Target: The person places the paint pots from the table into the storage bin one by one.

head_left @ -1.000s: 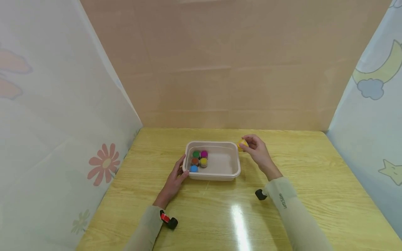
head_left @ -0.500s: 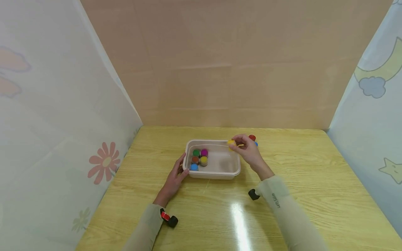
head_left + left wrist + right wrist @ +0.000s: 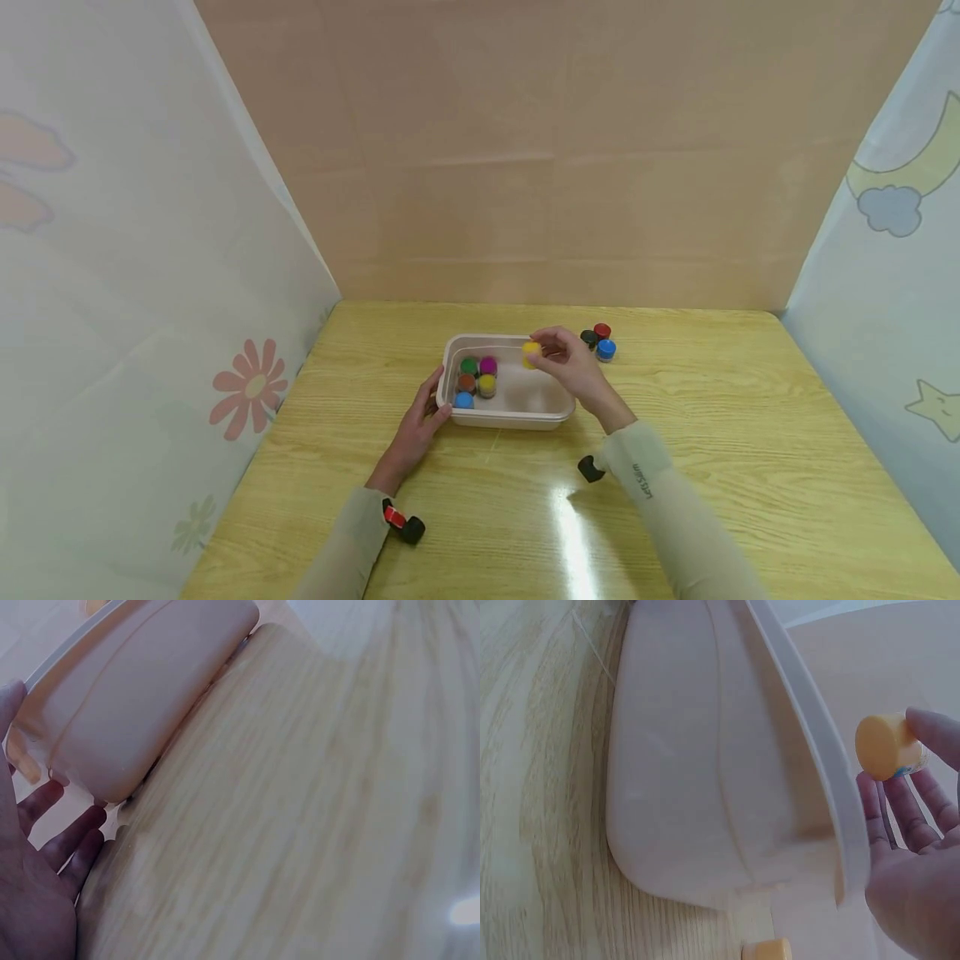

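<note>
Marking the tray [image 3: 525, 393] as landmark, we have the left hand [image 3: 417, 425] holding its left end: thumb on the rim at the near-left corner, other fingers along the outer wall, spread a little apart. We see the right hand [image 3: 576, 367] above the tray's right half, pinching one yellow-capped jar [image 3: 531, 353] between thumb and fingers. We place that jar higher than the tray's rim, tilted in the right wrist view, where its cap faces away from the thumb. We count five jars in the tray's left part, standing close together: green jar [image 3: 468, 367] and magenta jar [image 3: 488, 366] at the back, brown jar [image 3: 467, 383] and yellow jar [image 3: 487, 385] in the middle, light blue jar [image 3: 464, 402] at the near-left corner. Beyond the tray's right end, we get three more grouped on the table [image 3: 495, 508]: black jar [image 3: 588, 338], red jar [image 3: 602, 332] and blue jar [image 3: 606, 351]. We also catch an orange piece [image 3: 767, 950] just beside the tray in the right wrist view, cut off by the edge. Behind the tray, we note brown paper [image 3: 555, 167].
</note>
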The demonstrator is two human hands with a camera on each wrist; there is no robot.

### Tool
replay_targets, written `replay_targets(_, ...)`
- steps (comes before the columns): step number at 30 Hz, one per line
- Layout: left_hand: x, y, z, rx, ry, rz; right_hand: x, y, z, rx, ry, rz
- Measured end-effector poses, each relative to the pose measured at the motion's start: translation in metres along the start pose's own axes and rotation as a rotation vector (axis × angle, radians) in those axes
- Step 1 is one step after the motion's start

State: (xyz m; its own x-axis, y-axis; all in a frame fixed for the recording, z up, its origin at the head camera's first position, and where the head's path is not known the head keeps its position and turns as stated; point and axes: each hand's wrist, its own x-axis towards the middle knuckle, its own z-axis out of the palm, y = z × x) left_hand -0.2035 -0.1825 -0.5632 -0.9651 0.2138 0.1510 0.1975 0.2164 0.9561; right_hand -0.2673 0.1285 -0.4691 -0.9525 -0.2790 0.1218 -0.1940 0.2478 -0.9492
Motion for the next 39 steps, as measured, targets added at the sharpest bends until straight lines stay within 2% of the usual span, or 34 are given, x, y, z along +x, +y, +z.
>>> replay_targets(14, -0.001, 0.000, 0.000, -0.007, 0.007, -0.022, 0.008, 0.002, 0.022, -0.048, -0.125, -0.032)
replay_targets(21, 0.000, 0.000, 0.000, -0.001, 0.008, -0.019, 0.013, 0.002, 0.032, -0.070, -0.153, -0.113)
replay_targets(29, 0.000, -0.001, 0.000, 0.002, 0.005, -0.012, 0.014, 0.004, 0.041, -0.102, -0.193, 0.004)
replay_targets(34, 0.000, 0.001, 0.000, 0.006, 0.005, -0.009, 0.014, 0.002, 0.046, -0.114, -0.229, 0.034)
replay_targets(39, 0.000, 0.001, 0.000, 0.010, 0.009, -0.002, 0.015, 0.002, 0.049, -0.174, -0.250, 0.052)
